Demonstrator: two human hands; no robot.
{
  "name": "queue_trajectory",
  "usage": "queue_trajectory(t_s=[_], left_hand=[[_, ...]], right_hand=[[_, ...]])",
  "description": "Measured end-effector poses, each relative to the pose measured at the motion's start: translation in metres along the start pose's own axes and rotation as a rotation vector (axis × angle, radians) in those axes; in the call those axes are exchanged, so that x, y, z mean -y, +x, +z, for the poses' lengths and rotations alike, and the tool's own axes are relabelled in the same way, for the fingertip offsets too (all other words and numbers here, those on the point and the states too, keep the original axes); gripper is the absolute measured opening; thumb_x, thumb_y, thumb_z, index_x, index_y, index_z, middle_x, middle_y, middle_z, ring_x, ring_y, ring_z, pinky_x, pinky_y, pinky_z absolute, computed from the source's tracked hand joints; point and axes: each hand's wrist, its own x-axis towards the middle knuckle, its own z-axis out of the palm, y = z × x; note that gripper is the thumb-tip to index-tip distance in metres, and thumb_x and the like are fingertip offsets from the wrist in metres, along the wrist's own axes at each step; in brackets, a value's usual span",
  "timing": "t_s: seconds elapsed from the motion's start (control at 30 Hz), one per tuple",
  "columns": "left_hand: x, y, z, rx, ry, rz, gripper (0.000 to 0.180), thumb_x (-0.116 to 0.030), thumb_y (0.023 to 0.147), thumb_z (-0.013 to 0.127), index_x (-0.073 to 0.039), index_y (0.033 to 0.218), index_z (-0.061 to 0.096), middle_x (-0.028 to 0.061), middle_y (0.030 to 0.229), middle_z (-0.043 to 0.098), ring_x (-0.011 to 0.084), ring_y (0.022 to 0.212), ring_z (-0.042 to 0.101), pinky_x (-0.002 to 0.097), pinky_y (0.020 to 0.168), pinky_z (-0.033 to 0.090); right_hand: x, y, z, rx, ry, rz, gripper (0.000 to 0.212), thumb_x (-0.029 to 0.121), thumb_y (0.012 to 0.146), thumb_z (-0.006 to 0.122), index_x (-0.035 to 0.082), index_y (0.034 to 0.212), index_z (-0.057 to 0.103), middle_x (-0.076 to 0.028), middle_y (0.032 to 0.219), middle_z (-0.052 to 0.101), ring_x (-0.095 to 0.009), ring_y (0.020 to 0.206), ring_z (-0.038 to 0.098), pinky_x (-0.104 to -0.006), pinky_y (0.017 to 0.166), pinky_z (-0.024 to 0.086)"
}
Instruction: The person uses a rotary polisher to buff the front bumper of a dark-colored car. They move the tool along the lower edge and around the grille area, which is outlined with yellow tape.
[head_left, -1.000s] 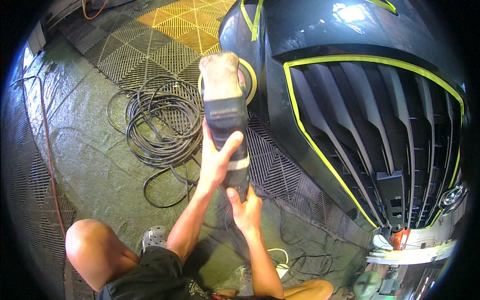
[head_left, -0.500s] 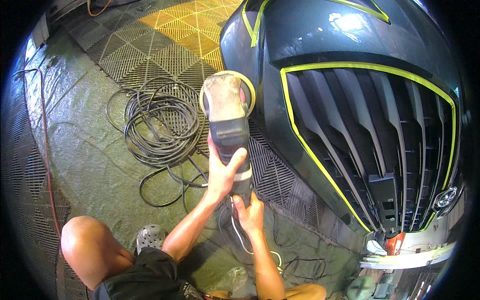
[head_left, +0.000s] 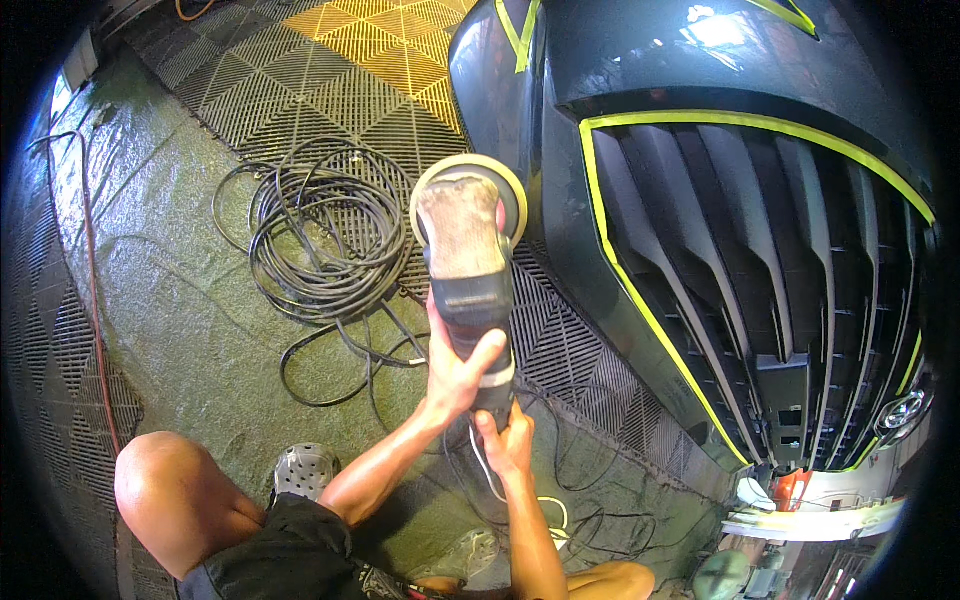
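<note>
Both of my hands grip a car polisher (head_left: 475,298), a dark machine with a worn tan head cover and a round yellowish pad (head_left: 517,190) at its far end. My left hand (head_left: 457,365) wraps round the middle of the body, thumb across the top. Behind it, my right hand (head_left: 508,437) is closed round the rear end, where a pale cord (head_left: 485,468) leaves the tool. Just right of the pad, apart from it, stands the dark glossy front of a car (head_left: 555,190). Yellow-green masking tape (head_left: 640,290) edges its black slatted grille (head_left: 745,250).
A coiled black cable (head_left: 275,250) lies left of the polisher, its loose loops reaching toward my arms. Black and yellow grated tiles (head_left: 375,50) and a wet-looking green floor covering (head_left: 180,300) spread below. A reddish hose (head_left: 97,330) runs along the left.
The polisher and both hands have shifted slightly right and nearer to me, and more of the pad shows. The car appears a little farther right in the picture.
</note>
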Motion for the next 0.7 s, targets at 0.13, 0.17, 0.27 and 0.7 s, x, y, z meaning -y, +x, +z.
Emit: queue_trajectory(t_s=[0.13, 0.17, 0.27, 0.7], left_hand=[[0.002, -0.001, 0.002, -0.057, 0.030, 0.050, 0.090, -0.022, 0.095, 0.084, -0.007, 0.167, 0.030, 0.0122, 0.148, 0.056, 0.0242, 0.134, 0.056, 0.0430, 0.118, 0.045], [-0.001, 0.006, 0.000, -0.083, 0.012, 0.040, 0.084, -0.021, 0.096, 0.082, -0.007, 0.165, 0.035, 0.0110, 0.143, 0.060, 0.0230, 0.130, 0.059, 0.0418, 0.115, 0.047], [-0.013, 0.034, -0.006, -0.128, 0.007, 0.115, 0.082, -0.023, 0.097, 0.082, -0.007, 0.164, 0.038, 0.0108, 0.144, 0.060, 0.0231, 0.129, 0.059, 0.0406, 0.115, 0.046], [-0.030, 0.038, -0.004, -0.005, 0.036, 0.080, 0.102, -0.017, 0.097, 0.085, -0.007, 0.173, 0.018, 0.0154, 0.153, 0.055, 0.0265, 0.140, 0.056, 0.0444, 0.122, 0.043]], right_hand=[[0.006, -0.001, -0.007, 0.031, -0.068, 0.012, 0.083, 0.071, 0.095, 0.075, -0.004, 0.131, 0.070, -0.022, 0.102, 0.082, -0.036, 0.096, 0.082, -0.0464, 0.085, 0.061], [0.011, 0.006, -0.003, 0.008, -0.062, -0.060, 0.083, 0.070, 0.096, 0.075, -0.004, 0.131, 0.070, -0.023, 0.102, 0.082, -0.036, 0.097, 0.082, -0.0464, 0.085, 0.061], [0.028, 0.035, 0.012, 0.016, -0.025, -0.132, 0.083, 0.066, 0.096, 0.077, -0.007, 0.135, 0.067, -0.025, 0.105, 0.081, -0.037, 0.100, 0.081, -0.0465, 0.086, 0.060], [0.021, 0.030, 0.021, 0.018, 0.072, -0.072, 0.082, 0.070, 0.098, 0.073, -0.005, 0.132, 0.069, -0.021, 0.101, 0.082, -0.031, 0.094, 0.081, -0.0449, 0.084, 0.061]])
